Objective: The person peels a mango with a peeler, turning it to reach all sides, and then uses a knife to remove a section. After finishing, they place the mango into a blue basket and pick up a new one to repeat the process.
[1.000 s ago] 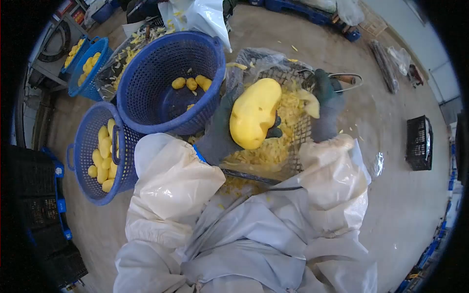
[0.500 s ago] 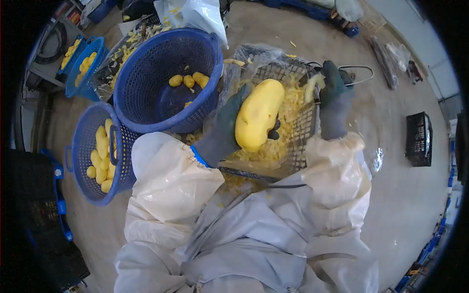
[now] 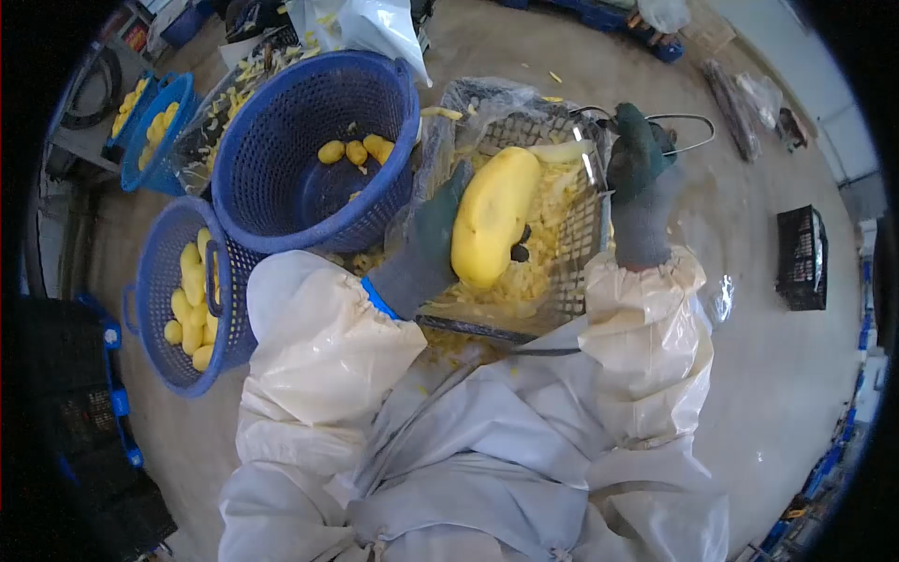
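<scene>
My left hand (image 3: 426,234), in a dark glove with a blue band at the wrist, grips a large peeled yellow potato (image 3: 494,217) from its left side. Dark fingertips show at the potato's right edge. To the right, my gloved right hand (image 3: 640,164) is closed round a metal wire-handled peeler (image 3: 698,128), whose loop sticks out to the right; its blade is hard to make out. Below the potato lies a plastic-lined black crate (image 3: 592,225) full of peelings (image 3: 552,272). A pale strip of peel (image 3: 562,152) is between the potato and my right hand.
A large blue basket (image 3: 243,201) with a few potatoes stands left of the crate. Another blue basket (image 3: 154,323) beside it holds several peeled potatoes (image 3: 194,304). Lighter blue baskets (image 3: 136,173) sit further back. A black crate (image 3: 801,258) is on the floor at right.
The pale strip of peel has moved left, away from my right hand, over the crate. My right hand has shifted slightly up. The potato stays in my left hand, tilted a little differently.
</scene>
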`<state>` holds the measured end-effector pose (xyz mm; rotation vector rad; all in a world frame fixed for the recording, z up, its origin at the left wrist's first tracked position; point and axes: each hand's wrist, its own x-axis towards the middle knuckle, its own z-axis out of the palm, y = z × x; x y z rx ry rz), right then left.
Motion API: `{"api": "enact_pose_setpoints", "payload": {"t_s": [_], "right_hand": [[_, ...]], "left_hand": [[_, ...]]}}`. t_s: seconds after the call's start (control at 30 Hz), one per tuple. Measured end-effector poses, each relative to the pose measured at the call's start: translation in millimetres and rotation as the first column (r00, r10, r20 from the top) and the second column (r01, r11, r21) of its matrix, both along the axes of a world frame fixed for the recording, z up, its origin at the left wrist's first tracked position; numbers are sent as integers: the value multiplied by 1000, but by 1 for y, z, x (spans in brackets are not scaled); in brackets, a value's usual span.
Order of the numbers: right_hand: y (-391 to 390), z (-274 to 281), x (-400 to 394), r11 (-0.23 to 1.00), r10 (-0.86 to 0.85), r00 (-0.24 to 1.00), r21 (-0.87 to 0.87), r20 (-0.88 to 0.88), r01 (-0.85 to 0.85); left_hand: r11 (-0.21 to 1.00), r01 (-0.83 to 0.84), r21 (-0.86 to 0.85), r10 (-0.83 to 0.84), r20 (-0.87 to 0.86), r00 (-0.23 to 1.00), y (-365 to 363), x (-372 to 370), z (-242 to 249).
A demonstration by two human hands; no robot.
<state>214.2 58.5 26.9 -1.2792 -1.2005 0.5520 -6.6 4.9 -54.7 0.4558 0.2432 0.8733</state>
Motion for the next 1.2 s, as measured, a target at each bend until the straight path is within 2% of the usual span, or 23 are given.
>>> {"api": "enact_pose_setpoints", "payload": {"t_s": [0.03, 0.07, 0.13, 0.17, 0.27, 0.37, 0.4, 0.47, 0.53, 0.57, 0.63, 0.67, 0.7, 0.73, 0.8, 0.83, 0.87, 0.97, 1.0, 1.03, 1.1, 1.17, 1.2], "right_hand": [[-9, -1, -2, 987, -27, 929, 156, 368, -33], [-20, 1, -7, 950, -112, 731, 288, 673, -119], [-49, 19, -44, 973, 226, 960, -90, 166, -214], [-62, 25, -61, 914, 298, 941, -238, -158, -329], [-79, 23, -75, 834, 513, 857, -267, 57, -482], [-32, 5, -44, 933, 247, 961, -237, -124, -270], [-17, -4, -26, 962, 156, 972, -195, -174, -189], [2, -7, -4, 993, -21, 958, -114, -287, -12], [-8, -5, -3, 966, 73, 956, 219, 285, -139], [-20, -3, -12, 965, 219, 959, 107, 180, -241], [-43, 1, -29, 905, 406, 910, -105, -84, -413], [-59, 22, -49, 865, 413, 892, -229, -183, -447], [-68, 34, -61, 805, 404, 871, -343, -280, -484], [-70, 31, -67, 796, 456, 861, -329, -226, -508], [-71, 16, -71, 776, 544, 831, -306, -115, -551], [-63, 9, -68, 851, 449, 891, -273, -63, -448], [-46, 1, -59, 911, 345, 938, -234, -15, -339], [13, -34, -11, 969, -190, 947, -104, 260, 224], [17, -42, 2, 984, -107, 994, -143, -19, 103], [20, -48, 12, 989, -3, 957, -146, -289, -41], [16, -44, 1, 984, 129, 893, -53, -432, -168], [2, -42, -15, 988, 151, 953, 16, -262, -152], [-4, -38, -19, 987, 158, 969, 14, -189, -158]], "left_hand": [[999, -46, 2, 46, -22, 999, -4, 1, 2], [999, -53, 5, 54, -27, 998, -6, 0, 2], [998, -62, 17, 63, -44, 997, -7, -2, 2], [993, -113, -43, 112, -27, 993, -8, 1, 3], [973, -172, -155, 172, -14, 985, -7, 3, -13], [978, -197, 63, 206, -182, 962, -13, 5, -4], [987, -90, 132, 102, -92, 991, -14, 3, 5], [998, -57, 40, 57, -8, 998, -11, 1, 17], [995, -98, 25, 99, -36, 994, -11, 3, 23], [987, -147, 60, 153, -111, 982, -12, 8, 27], [994, -100, -42, 102, 38, 994, -14, 9, 25], [988, 19, -156, 24, 273, 962, -14, 7, 22], [979, 85, -185, -14, 355, 935, -12, 6, 20], [966, 153, -210, -49, 433, 900, -10, 5, 18], [974, 153, -166, -99, 294, 951, -5, 4, 16], [977, 157, -143, -123, 222, 967, -3, 3, 13], [979, 159, -125, -108, 337, 935, -2, 6, -4], [996, -43, -84, 32, -137, 990, 2, 3, -23], [986, 114, -122, -115, -4, 993, -5, -3, 21], [996, -23, -86, 16, -75, 997, -1, -3, 19], [948, -317, -1, 312, -178, 933, 3, 11, 3], [897, -408, -170, 393, -114, 912, 8, 2, -2], [871, -319, -373, 348, 10, 938, 11, -10, 0]]}}
